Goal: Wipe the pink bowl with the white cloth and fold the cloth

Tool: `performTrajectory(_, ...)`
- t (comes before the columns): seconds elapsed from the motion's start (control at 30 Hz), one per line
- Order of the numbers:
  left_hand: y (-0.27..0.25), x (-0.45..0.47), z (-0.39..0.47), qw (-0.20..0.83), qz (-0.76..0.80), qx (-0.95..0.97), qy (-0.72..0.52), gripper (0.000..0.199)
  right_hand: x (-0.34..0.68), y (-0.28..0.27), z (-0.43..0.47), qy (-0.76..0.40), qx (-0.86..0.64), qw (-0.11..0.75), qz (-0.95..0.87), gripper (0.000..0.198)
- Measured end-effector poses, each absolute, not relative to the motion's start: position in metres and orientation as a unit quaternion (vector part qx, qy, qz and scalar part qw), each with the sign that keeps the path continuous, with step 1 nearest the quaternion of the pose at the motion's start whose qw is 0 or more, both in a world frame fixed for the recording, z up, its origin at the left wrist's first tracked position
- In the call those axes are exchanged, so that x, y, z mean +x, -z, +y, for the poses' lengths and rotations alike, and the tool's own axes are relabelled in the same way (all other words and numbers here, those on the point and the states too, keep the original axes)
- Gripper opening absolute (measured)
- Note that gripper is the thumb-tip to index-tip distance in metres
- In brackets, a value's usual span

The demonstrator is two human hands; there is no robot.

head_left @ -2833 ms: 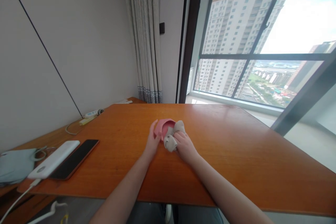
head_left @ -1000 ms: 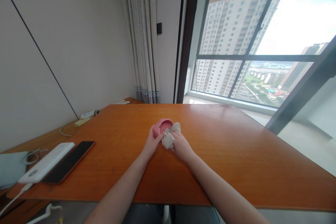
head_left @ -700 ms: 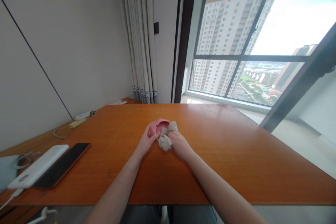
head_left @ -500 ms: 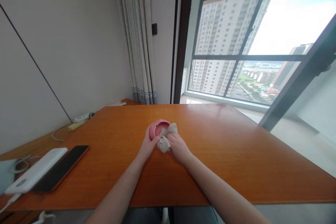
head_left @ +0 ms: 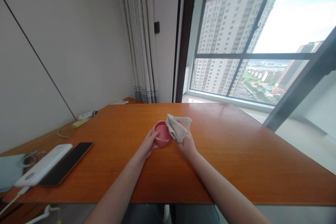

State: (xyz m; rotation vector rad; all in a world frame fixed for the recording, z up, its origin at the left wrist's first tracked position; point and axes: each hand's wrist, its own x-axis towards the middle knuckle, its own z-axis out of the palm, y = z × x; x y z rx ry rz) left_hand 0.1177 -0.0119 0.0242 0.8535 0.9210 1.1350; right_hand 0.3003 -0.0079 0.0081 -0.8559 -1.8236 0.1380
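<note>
Holding pink bowl with left hand; right hand grips cloth.

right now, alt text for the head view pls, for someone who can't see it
Left hand steadies a pink bowl on an orange wooden table while the right hand holds a beige cloth at its rim. A power bank and phone lie far left.

One head-worn camera looks forward and down across the wooden table toward the window.

Matt pink smooth plastic-looking bowl, soft beige woven cloth, orange-brown wooden table with satin sheen, glossy black phone
</note>
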Motion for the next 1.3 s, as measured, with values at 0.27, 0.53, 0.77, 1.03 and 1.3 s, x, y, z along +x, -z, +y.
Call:
performTrajectory(0.27, -0.015, 0.126, -0.005, 0.630, 0.331, 0.309, -0.631, 0.047, 0.265, 0.000, -0.023, -0.197, -0.349, 0.466, -0.789, 0.049)
performTrajectory(0.53, -0.016, 0.138, -0.017, 0.704, 0.246, 0.360, -0.561, 0.065, 0.274, 0.003, -0.001, -0.295, -0.439, 0.609, -0.591, 0.044)
performTrajectory(0.77, -0.023, 0.118, -0.021, 0.824, 0.257, 0.359, -0.354, 0.063, 0.317, -0.017, 0.010, -0.434, -0.406, 0.463, -0.657, 0.025)
performTrajectory(1.03, -0.012, 0.135, -0.017, 0.737, 0.304, 0.286, -0.533, 0.060, 0.289, -0.003, 0.006, -0.371, -0.414, 0.551, -0.622, 0.039)
performTrajectory(1.3, -0.018, 0.129, -0.015, 0.786, 0.203, 0.319, -0.490, 0.060, 0.288, 0.001, 0.011, -0.369, -0.458, 0.574, -0.570, 0.028)
